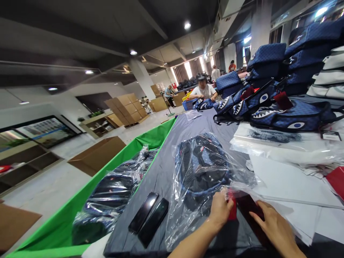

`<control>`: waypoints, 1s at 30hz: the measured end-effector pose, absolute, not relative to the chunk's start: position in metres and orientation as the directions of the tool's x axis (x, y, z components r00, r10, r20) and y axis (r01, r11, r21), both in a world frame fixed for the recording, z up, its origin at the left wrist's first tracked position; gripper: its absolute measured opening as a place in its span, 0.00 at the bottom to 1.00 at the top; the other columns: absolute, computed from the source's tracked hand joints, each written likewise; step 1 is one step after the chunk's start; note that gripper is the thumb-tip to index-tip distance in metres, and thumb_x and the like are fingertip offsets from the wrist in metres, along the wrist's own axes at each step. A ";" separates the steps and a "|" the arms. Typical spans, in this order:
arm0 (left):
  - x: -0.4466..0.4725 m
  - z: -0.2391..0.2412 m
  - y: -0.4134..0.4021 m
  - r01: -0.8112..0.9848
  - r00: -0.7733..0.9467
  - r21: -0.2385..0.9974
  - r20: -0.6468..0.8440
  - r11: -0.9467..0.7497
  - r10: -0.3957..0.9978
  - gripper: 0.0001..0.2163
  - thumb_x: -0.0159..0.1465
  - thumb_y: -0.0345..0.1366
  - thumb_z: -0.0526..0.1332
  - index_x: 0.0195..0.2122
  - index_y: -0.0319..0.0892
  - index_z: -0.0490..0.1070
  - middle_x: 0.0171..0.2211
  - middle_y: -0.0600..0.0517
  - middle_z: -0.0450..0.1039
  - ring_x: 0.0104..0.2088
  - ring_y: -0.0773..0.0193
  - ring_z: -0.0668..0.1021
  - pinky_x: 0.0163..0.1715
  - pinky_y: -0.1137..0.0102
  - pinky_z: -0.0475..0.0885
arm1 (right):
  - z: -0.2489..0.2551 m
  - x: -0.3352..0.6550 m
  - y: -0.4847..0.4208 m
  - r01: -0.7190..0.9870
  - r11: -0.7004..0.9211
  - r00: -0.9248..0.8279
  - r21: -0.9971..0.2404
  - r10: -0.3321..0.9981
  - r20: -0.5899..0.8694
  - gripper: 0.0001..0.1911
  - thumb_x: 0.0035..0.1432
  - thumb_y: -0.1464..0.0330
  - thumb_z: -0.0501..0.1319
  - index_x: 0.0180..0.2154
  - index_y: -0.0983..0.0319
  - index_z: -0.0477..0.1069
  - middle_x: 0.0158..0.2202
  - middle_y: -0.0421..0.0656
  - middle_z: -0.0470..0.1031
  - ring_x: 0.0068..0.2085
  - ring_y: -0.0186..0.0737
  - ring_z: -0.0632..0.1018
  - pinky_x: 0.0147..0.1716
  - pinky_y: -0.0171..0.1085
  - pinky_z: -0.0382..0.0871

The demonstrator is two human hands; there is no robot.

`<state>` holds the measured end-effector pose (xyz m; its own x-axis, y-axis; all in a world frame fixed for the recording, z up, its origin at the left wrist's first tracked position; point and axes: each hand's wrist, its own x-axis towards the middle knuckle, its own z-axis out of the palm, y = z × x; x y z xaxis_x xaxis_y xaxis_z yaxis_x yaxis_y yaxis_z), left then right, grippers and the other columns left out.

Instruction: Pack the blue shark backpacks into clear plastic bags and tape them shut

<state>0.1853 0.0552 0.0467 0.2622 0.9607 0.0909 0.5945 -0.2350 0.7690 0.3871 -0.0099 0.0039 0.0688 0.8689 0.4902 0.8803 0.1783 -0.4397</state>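
Observation:
A dark blue backpack (200, 166) lies in a clear plastic bag (182, 215) on the grey table (172, 161). My left hand (220, 209) pinches the bag's open end beside a red tag (232, 209). My right hand (275, 225) rests on the bag's dark red flap (248, 204), with its fingers stretched out and flat.
Two black phones (149, 218) lie left of the bag. A green bin (80, 200) holds bagged backpacks (113, 193). Shark-print backpacks (282, 114) and stacked plastic bags (282, 143) fill the right side. A person (202, 89) sits at the table's far end. Cardboard boxes (96, 154) lie on the floor.

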 end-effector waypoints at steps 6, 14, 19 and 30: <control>0.187 0.047 0.043 0.576 0.519 0.648 0.183 -0.499 0.835 0.13 0.69 0.33 0.54 0.52 0.43 0.73 0.37 0.48 0.79 0.36 0.58 0.79 0.42 0.65 0.75 | 0.011 0.368 -0.031 0.910 0.334 -0.131 -0.246 0.794 0.594 0.18 0.68 0.67 0.47 0.50 0.57 0.73 0.35 0.43 0.80 0.27 0.38 0.82 0.17 0.32 0.71; 0.176 0.055 0.067 0.504 0.790 0.095 0.351 -0.859 0.502 0.13 0.73 0.32 0.52 0.55 0.43 0.71 0.49 0.46 0.76 0.44 0.58 0.78 0.43 0.65 0.76 | 0.005 0.385 -0.059 0.789 0.505 -0.270 -0.350 0.797 0.540 0.23 0.65 0.55 0.62 0.58 0.53 0.71 0.49 0.44 0.82 0.44 0.43 0.84 0.40 0.34 0.81; 0.185 0.055 0.096 0.151 0.961 -0.235 0.261 -0.960 0.087 0.08 0.72 0.35 0.59 0.38 0.42 0.77 0.47 0.47 0.77 0.48 0.60 0.76 0.49 0.65 0.72 | 0.053 0.409 -0.052 0.973 0.217 -0.087 -0.075 0.651 0.754 0.21 0.70 0.61 0.51 0.60 0.56 0.69 0.53 0.52 0.78 0.49 0.56 0.80 0.46 0.52 0.75; 0.195 0.070 0.091 0.242 0.945 -0.287 0.288 -0.927 0.157 0.09 0.73 0.32 0.54 0.42 0.39 0.75 0.52 0.45 0.76 0.45 0.62 0.76 0.49 0.68 0.72 | 0.013 0.419 -0.057 0.745 0.560 -0.198 -0.362 0.704 0.682 0.16 0.69 0.69 0.54 0.55 0.57 0.72 0.40 0.43 0.81 0.33 0.34 0.82 0.33 0.27 0.76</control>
<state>0.1947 0.0915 0.0695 0.9446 0.1568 0.2884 0.2416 -0.9268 -0.2874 0.4185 -0.0574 0.0126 -0.1976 0.7038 0.6824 0.7449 0.5603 -0.3622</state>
